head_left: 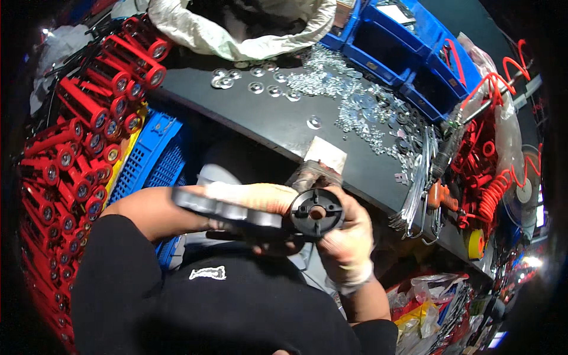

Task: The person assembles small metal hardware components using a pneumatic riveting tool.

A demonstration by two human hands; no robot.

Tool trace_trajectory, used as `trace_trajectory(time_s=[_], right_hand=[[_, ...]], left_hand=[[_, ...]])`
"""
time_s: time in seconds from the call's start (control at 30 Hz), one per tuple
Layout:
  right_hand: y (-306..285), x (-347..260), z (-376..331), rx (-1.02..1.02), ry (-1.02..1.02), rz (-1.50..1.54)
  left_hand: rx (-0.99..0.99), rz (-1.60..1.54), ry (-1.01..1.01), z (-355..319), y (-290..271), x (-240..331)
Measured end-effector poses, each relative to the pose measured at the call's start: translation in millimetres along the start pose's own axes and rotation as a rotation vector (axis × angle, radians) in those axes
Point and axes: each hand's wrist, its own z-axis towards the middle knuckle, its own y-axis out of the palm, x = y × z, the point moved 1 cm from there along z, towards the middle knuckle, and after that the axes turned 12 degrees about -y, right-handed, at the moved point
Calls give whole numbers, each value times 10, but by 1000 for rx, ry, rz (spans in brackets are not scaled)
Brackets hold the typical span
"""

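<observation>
In front of my body I hold a black handle with a scalloped grip (231,214) and a round, spoked head (317,225). It resembles a caulking gun's handle, and motion blurs its grip end. My gloved right hand (350,242) wraps the right side of the round head. My left hand (254,195), also gloved, is closed against the head's left side; the grip hides some of its fingers. Just beyond my hands, a worn metal fixture (307,176) with a cream block (325,154) sits at the edge of the dark bench (248,115).
Red half-round frames (83,103) are stacked at the left, beside a blue crate (139,154). The bench carries metal discs (255,88), loose small metal parts (325,80), bent rods (417,192) and blue bins (384,41). A red coiled hose (494,198) and orange-handled tool (444,197) are at right.
</observation>
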Motion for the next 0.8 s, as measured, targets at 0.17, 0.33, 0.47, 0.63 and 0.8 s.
trace_trajectory(time_s=[0.17,0.33,0.47,0.63,0.8], right_hand=[[-417,649,-126,-76,-104,-85],[-591,1074,-209,-16,-6,-17],[-438,652,-141,5,130,-267],[37,250,-100,-684,-851,-1036],[-328,340,234,-1086,-621,-1095]], left_hand=[[-394,-341,34,473,-364,-443],[-341,-238,-149,661,-594,-656],[-138,-268,-162,500,-350,-562],[540,-237,801,1063,-301,-871],[444,455,442,695,-599,-111]])
